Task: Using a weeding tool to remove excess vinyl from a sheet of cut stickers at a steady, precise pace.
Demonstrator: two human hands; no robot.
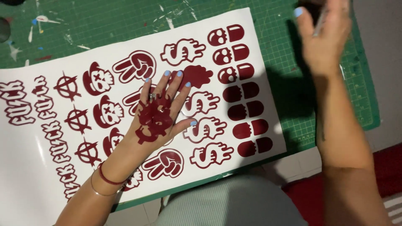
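Left hand [161, 111] flat, fingers splayed, on diagonal sticker sheet [138, 104]; right hand [324, 35] blurred, grip on thin tool [320, 23].

A sticker sheet [37, 167] is laid on a cutting mat [125, 21], which extends behind it and to its right. The left hand [161, 113] is spread flat on the middle of the sheet, with peeled scraps [154, 121] stuck on its back; rows of cut shapes are found on every side of it. The right hand [324, 37] is raised over the mat's far right corner, well apart from the sheet, with a thin tool [320, 23] held in it.
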